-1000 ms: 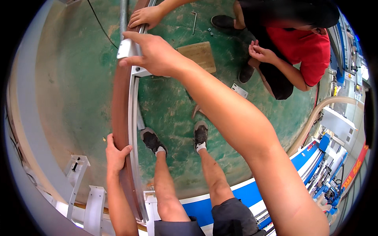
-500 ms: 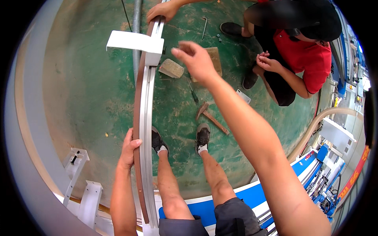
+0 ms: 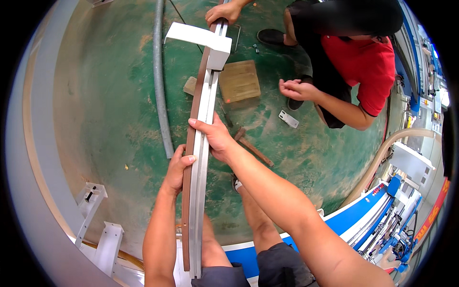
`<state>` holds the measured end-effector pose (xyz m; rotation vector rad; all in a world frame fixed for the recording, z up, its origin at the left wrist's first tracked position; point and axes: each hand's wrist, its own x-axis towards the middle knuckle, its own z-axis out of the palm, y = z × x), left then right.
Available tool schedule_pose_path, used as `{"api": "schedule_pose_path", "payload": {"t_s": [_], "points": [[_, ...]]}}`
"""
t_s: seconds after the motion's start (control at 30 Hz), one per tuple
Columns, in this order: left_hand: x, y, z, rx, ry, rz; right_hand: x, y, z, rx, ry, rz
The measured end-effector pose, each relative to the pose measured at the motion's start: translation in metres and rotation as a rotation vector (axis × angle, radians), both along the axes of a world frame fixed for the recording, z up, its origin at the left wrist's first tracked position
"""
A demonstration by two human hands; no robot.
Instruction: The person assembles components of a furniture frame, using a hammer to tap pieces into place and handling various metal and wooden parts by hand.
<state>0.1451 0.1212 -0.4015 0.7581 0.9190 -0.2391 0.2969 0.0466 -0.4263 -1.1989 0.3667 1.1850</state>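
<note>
A long metal rail with a brown strip along its left side runs away from me between my legs. My left hand grips it from the left, thumb over the top. Farther up, my right hand is wrapped round it from the right, thumb across the brown strip. Near the far end sits a white bent bracket, its flat arm reaching left. Beyond the bracket, the co-worker's hand holds the rail's far end. The co-worker's other hand is off the rail.
A grey pipe lies left of the rail. On the green floor are a hammer, a wooden block, a stone-like block and a white plate. The co-worker crouches at the right. White brackets stand lower left.
My right hand has come down from beside the bracket and taken hold of the rail. The rail, with bracket and my left hand, has shifted right, its far end most.
</note>
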Motion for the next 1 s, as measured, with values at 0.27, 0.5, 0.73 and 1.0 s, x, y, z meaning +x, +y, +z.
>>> {"api": "schedule_pose_path", "payload": {"t_s": [0.27, 0.5, 0.73, 1.0], "points": [[0.027, -0.061, -0.005, 0.027, 0.014, 0.043, 0.033, -0.055, -0.007, 0.059, 0.049, -0.007], [0.049, -0.114, -0.043, 0.084, 0.034, 0.01, 0.074, -0.087, -0.034, 0.039, 0.004, 0.14], [0.052, -0.071, -0.112, 0.369, 0.204, 0.066, 0.124, -0.101, -0.059, -0.034, -0.109, 0.416], [0.107, 0.002, -0.202, 1.316, 0.249, -0.271, 0.179, -0.11, -0.094, -0.048, -0.228, 0.664]]}}
